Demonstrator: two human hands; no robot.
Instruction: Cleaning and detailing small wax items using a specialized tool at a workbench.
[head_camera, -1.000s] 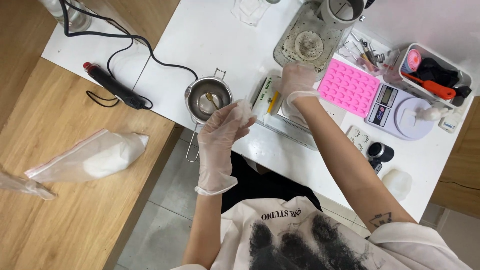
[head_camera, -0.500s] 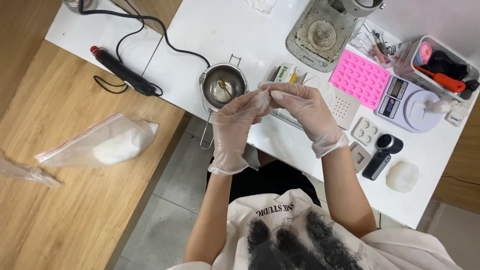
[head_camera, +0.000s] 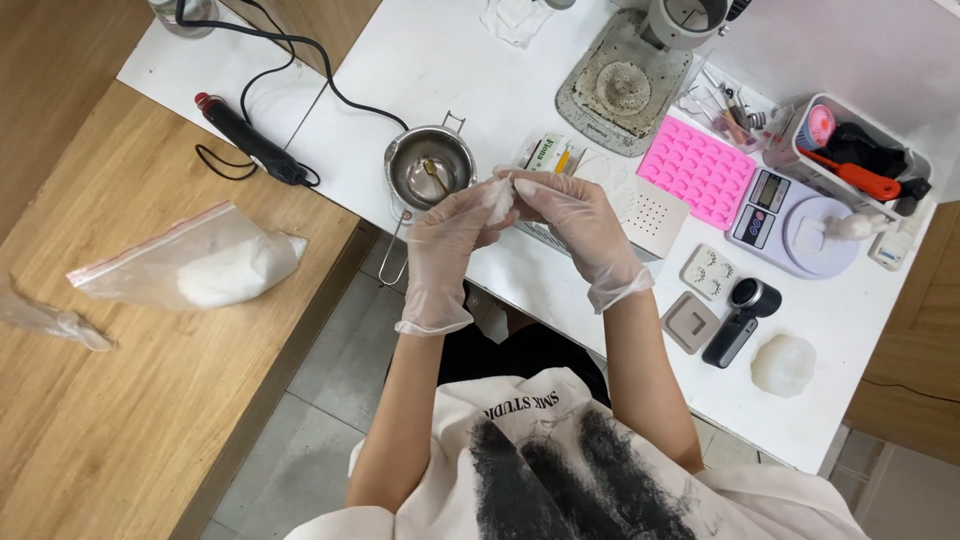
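Gloved left hand (head_camera: 450, 240) and right hand (head_camera: 570, 220) still pinch together a white lump (head_camera: 499, 201) beside the steel pot (head_camera: 428, 168).

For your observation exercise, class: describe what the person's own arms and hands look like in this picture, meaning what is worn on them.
Both the left hand and the right hand wear thin, translucent whitish disposable gloves, loosely wrinkled and flaring open at the wrists. Above the cuffs both forearms are uncovered: no watch or bracelet shows. Short, wide cream sleeves begin near the elbows.

Open white tabletop (head_camera: 460, 70) lies behind the small steel handled pot (head_camera: 429, 168); pink silicone mould (head_camera: 698, 168) and grey digital scale (head_camera: 790, 215) crowd the right.
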